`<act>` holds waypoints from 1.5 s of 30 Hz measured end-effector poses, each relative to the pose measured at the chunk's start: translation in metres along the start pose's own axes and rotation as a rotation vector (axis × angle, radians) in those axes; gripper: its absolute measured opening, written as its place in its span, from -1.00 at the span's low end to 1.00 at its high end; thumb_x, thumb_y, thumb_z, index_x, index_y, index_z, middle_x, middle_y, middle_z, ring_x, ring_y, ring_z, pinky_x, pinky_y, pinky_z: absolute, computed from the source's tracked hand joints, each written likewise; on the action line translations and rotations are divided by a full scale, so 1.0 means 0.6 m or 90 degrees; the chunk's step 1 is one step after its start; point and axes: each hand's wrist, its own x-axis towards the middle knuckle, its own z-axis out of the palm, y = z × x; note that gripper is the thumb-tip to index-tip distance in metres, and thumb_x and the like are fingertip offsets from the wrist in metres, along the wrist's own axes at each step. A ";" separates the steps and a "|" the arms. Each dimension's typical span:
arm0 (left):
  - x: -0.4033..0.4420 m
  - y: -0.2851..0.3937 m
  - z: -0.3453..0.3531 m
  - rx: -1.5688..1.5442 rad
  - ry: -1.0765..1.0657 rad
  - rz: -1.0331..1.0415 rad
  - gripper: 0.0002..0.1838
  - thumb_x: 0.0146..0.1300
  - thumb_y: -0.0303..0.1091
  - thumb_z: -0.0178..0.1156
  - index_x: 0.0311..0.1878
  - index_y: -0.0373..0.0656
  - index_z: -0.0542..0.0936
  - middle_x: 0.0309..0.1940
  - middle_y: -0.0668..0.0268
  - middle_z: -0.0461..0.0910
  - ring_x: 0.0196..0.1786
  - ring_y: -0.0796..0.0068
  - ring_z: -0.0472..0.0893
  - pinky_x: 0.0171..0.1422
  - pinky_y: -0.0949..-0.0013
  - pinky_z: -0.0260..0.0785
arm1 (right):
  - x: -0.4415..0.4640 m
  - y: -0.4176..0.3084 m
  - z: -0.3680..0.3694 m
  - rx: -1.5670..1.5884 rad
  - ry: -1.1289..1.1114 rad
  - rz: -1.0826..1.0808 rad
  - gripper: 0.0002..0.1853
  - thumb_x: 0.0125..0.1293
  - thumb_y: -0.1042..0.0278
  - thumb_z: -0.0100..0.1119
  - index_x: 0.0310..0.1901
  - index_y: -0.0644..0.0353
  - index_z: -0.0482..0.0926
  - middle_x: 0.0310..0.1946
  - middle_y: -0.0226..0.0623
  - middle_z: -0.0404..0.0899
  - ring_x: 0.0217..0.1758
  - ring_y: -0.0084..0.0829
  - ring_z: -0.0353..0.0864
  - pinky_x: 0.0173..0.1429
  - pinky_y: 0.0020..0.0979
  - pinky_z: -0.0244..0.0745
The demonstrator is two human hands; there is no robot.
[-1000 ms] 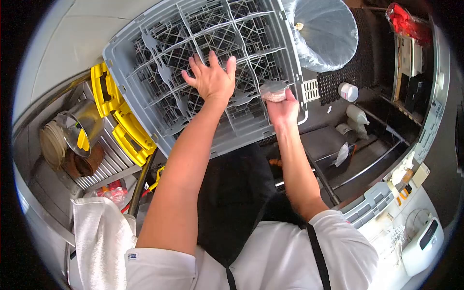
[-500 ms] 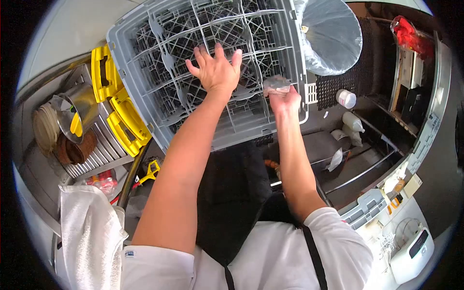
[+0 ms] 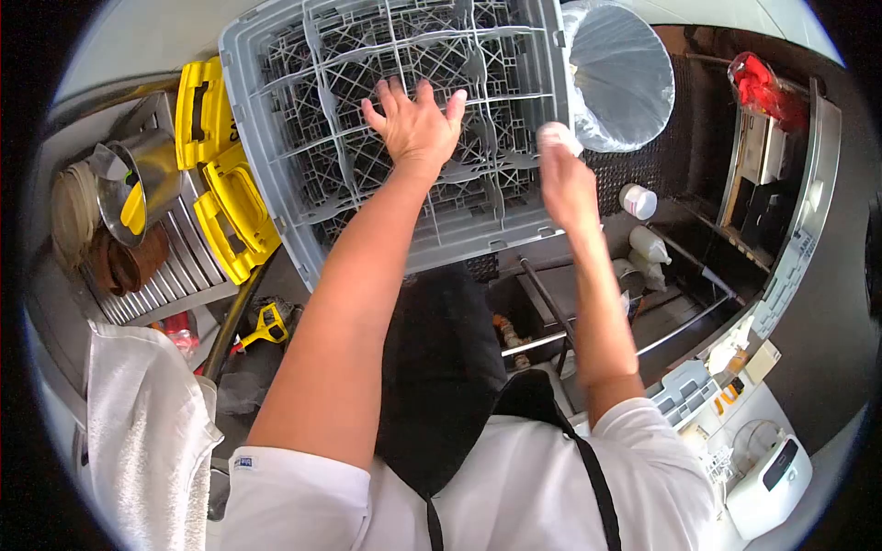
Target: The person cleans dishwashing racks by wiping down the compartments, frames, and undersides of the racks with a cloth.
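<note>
A grey compartmented dishwasher rack (image 3: 258,147) is tilted up in front of me, its lattice base showing through the dividers. My left hand (image 3: 418,129) lies with fingers spread among the dividers near its middle, gripping nothing. At the rack's right rim is my right hand (image 3: 569,184), blurred a little, with its fingers closed on a crumpled whitish cloth (image 3: 559,139). The cloth's far end sits at the rack's right edge; whether it presses on the rim I cannot tell.
Left of the rack stand yellow plastic pieces (image 3: 204,110) and a metal pot (image 3: 152,188) on a slatted steel surface. A clear-bagged bin (image 3: 620,78) is behind the right rim. A white tub (image 3: 638,201) stands near my right forearm. A white towel (image 3: 147,413) hangs at lower left.
My right hand, with the cloth, has moved from inside the rack's right part up and outward to its right rim. The left hand remains spread on the rack.
</note>
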 end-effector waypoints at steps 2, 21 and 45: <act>-0.003 -0.001 -0.011 -0.001 0.009 0.022 -0.15 0.29 0.51 -0.13 0.27 -0.05 0.56 0.32 -0.20 0.37 0.51 -0.04 0.15 0.48 -0.35 -0.30 | 0.050 -0.010 0.009 -0.247 -0.159 -0.140 -0.66 0.45 0.28 -0.10 -0.10 0.42 0.58 -0.28 0.13 0.66 -0.17 0.07 0.69 0.07 -0.06 0.56; 0.007 0.002 -0.025 -0.054 -0.080 -0.047 0.01 0.11 0.64 -0.06 0.30 -0.08 0.53 0.40 -0.18 0.29 0.57 -0.07 0.05 0.54 -0.35 -0.42 | 0.229 0.067 0.078 -0.553 -0.566 -0.462 -0.66 0.23 0.33 0.04 -0.06 0.26 0.68 -0.13 0.13 0.66 -0.02 0.11 0.64 0.08 -0.06 0.54; 0.046 -0.667 -0.366 -0.402 0.447 -0.347 -0.72 0.21 -0.23 0.29 -0.13 -0.24 0.67 -0.25 0.10 0.74 -0.22 0.23 0.73 -0.09 0.20 0.53 | -0.092 -0.198 0.068 0.539 -0.063 -0.208 -0.73 0.50 0.28 0.13 -0.02 0.35 0.63 -0.12 -0.29 0.68 0.01 -0.52 0.60 0.22 -0.44 0.45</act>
